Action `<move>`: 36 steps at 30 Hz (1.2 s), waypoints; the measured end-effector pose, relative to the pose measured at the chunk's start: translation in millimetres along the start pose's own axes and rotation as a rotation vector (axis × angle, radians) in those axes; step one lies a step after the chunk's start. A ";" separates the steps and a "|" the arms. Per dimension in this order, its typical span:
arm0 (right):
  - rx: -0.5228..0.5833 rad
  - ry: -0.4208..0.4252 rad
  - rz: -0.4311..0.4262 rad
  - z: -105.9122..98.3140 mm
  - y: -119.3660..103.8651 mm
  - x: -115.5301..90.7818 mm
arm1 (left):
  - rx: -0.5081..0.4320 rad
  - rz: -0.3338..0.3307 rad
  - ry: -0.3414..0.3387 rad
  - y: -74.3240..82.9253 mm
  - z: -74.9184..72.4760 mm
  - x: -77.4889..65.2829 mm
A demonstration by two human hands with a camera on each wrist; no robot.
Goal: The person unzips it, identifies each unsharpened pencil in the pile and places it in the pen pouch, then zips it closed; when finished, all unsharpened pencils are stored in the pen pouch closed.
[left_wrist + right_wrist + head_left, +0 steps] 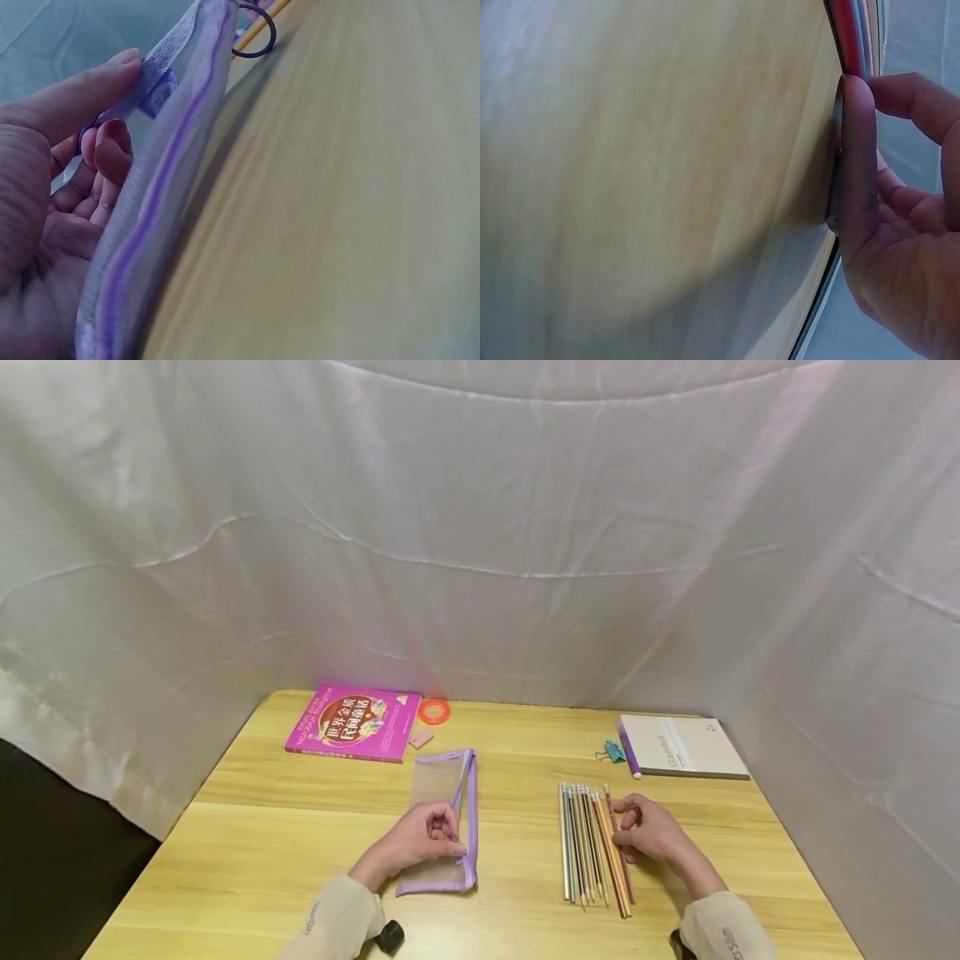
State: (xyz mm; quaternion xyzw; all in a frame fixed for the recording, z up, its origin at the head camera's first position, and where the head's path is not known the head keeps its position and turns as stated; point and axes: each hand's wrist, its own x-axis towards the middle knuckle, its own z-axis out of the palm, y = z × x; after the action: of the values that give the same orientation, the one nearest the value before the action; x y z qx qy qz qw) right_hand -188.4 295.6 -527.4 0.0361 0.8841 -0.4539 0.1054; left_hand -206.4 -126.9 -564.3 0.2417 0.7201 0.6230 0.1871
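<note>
My left hand pinches the opening edge of a mesh pencil pouch with purple zip trim, its thumb and curled fingers at the upper layer. In the left wrist view a small purple tag shows by the thumb, and the purple zip runs beside the palm. A row of several pencils lies to the right, side by side. At the row's right side, my right hand holds the dark red pencil between thumb and index finger. In the right wrist view these fingertips meet at the pencil ends.
A pink book, an orange tape ring and a pink eraser lie at the back left. Back right are a notebook, a purple pen and a teal binder clip. Grey curtains surround the table.
</note>
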 end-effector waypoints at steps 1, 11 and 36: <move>0.001 0.002 0.005 0.6 0.1 0.1 | 0.007 0.006 0.001 -0.4 -0.3 -0.7; 0.007 0.032 0.062 2.9 -1.6 2.5 | -0.026 0.070 -0.004 -5.6 -1.0 -2.2; 0.244 0.051 0.029 -6.2 -20.2 -0.9 | -0.043 0.072 0.008 -6.8 0.0 -2.0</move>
State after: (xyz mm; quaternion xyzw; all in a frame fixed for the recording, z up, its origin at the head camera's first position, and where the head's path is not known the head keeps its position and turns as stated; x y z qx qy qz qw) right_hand -191.7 288.8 -507.7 0.0727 0.8241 -0.5554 0.0843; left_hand -205.6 -128.8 -571.1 0.2610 0.6979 0.6458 0.1667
